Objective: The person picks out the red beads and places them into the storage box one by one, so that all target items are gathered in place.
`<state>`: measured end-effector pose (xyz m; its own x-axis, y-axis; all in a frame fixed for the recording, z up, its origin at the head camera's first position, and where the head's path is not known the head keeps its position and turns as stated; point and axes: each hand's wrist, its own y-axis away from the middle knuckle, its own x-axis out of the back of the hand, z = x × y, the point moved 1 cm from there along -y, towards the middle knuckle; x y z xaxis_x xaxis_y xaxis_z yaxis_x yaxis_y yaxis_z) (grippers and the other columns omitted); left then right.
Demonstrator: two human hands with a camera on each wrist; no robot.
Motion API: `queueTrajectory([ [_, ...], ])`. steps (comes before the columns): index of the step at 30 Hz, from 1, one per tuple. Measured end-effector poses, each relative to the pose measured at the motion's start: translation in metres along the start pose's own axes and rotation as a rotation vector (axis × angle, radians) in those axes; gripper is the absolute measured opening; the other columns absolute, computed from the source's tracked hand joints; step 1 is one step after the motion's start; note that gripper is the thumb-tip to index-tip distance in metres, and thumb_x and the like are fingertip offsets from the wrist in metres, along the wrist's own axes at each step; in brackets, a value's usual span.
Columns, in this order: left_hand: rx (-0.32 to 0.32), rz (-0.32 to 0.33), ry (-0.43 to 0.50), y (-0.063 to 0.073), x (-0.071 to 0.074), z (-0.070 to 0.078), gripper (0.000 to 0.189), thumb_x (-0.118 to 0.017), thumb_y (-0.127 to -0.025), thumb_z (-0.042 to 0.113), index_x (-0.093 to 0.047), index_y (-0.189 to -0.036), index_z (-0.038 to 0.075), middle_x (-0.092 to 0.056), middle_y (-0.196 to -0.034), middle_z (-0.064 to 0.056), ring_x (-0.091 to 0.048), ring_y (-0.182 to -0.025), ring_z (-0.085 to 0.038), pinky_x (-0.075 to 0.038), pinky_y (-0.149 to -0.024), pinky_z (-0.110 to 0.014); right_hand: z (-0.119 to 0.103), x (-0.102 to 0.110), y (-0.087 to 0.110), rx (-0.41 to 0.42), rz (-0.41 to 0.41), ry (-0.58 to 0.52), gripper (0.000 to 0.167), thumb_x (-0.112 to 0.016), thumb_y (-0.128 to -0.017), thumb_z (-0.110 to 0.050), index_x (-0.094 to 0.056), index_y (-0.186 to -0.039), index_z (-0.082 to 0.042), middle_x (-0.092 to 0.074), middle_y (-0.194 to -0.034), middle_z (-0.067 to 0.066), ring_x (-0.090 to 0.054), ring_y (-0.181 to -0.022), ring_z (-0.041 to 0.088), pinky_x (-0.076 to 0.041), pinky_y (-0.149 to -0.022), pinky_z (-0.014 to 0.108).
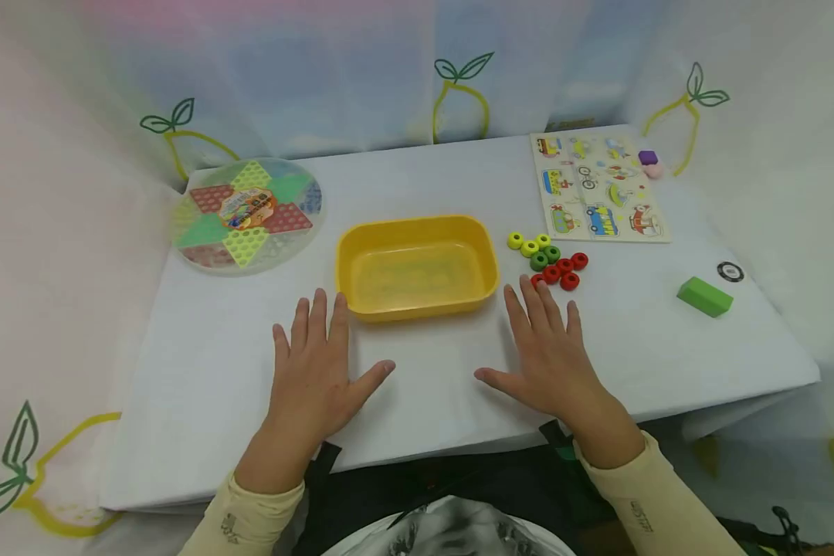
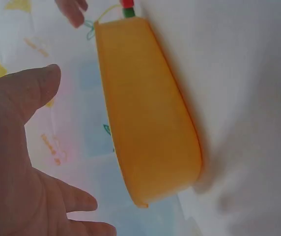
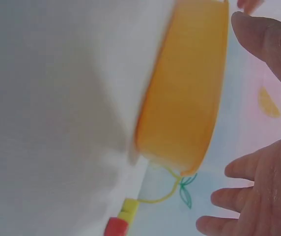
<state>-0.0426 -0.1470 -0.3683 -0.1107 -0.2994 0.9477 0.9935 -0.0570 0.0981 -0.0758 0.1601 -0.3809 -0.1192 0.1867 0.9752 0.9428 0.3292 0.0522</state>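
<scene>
A yellow rectangular plastic tray (image 1: 417, 306) stands in the middle of the white table, with nothing in it. My left hand (image 1: 313, 378) is held palm down with fingers spread, its fingertips right at the tray's front left corner in the head view. The right hand (image 1: 552, 363) is spread the same way near the front right corner, fingertips overlapping the nearest red bead (image 1: 569, 281). Green beads (image 1: 539, 261) and yellow beads (image 1: 515, 241) lie grouped with several red ones to the tray's right. Both wrist views show the tray's side wall (image 2: 145, 108) beyond empty palms.
At the back left lies a round Chinese checkers board (image 1: 288, 218). A vehicle picture puzzle board (image 1: 601, 185) is at the back right, with a purple block (image 1: 648, 157) and a pink piece (image 1: 653, 171) beside it. A green block (image 1: 705, 296) and a black round disc (image 1: 730, 272) sit near the right edge.
</scene>
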Motion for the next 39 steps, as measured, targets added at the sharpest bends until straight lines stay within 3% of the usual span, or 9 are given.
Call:
queueTrajectory([
  [9,0.019,-0.012,-0.038,-0.063,0.018,-0.007,0.126,-0.053,-0.091,0.079,0.003,-0.165,-0.006,0.003,-0.174,-0.027,0.0,-0.163,-0.045,-0.003,-0.129,-0.066,-0.004,0.01,-0.019,0.026,-0.026,0.022,0.13,-0.078,-0.08,-0.069,-0.008,-0.169,-0.006,-0.004,-0.177,0.019,-0.003,-0.163,0.043,-0.005,-0.122,0.078],
  [14,0.024,-0.07,-0.028,-0.085,0.013,-0.013,0.132,-0.051,-0.088,0.084,0.005,-0.163,-0.009,0.007,-0.173,-0.03,0.005,-0.163,-0.045,-0.003,-0.13,-0.065,-0.001,0.009,-0.017,0.009,-0.046,0.006,0.13,-0.079,-0.079,-0.069,-0.006,-0.169,-0.007,-0.003,-0.177,0.019,-0.002,-0.163,0.043,-0.004,-0.122,0.078],
  [27,0.002,-0.095,0.052,-0.098,0.0,-0.019,0.135,-0.047,-0.086,0.09,0.01,-0.164,-0.004,0.002,-0.175,-0.025,0.0,-0.163,-0.043,-0.001,-0.129,-0.066,0.007,0.01,-0.016,-0.005,-0.037,-0.01,0.128,-0.078,-0.08,-0.068,-0.009,-0.169,-0.008,-0.005,-0.177,0.019,-0.004,-0.163,0.042,-0.004,-0.123,0.077],
  [33,0.009,-0.085,0.073,-0.095,-0.002,-0.026,0.134,-0.049,-0.087,0.088,0.01,-0.164,-0.004,0.001,-0.174,-0.027,-0.001,-0.162,-0.046,0.0,-0.128,-0.069,0.017,0.011,-0.019,-0.042,-0.054,-0.015,0.12,-0.074,-0.085,-0.068,-0.014,-0.168,-0.007,-0.01,-0.176,0.019,-0.005,-0.163,0.041,-0.004,-0.124,0.076],
  [39,-0.007,-0.095,0.089,-0.095,-0.001,-0.026,0.135,-0.048,-0.087,0.087,0.012,-0.163,-0.007,-0.001,-0.172,-0.032,-0.002,-0.161,-0.051,0.0,-0.126,-0.072,0.052,0.028,-0.025,-0.16,-0.008,-0.015,0.103,-0.074,-0.091,-0.056,-0.024,-0.165,-0.005,-0.024,-0.171,0.022,-0.023,-0.156,0.045,-0.022,-0.123,0.073],
])
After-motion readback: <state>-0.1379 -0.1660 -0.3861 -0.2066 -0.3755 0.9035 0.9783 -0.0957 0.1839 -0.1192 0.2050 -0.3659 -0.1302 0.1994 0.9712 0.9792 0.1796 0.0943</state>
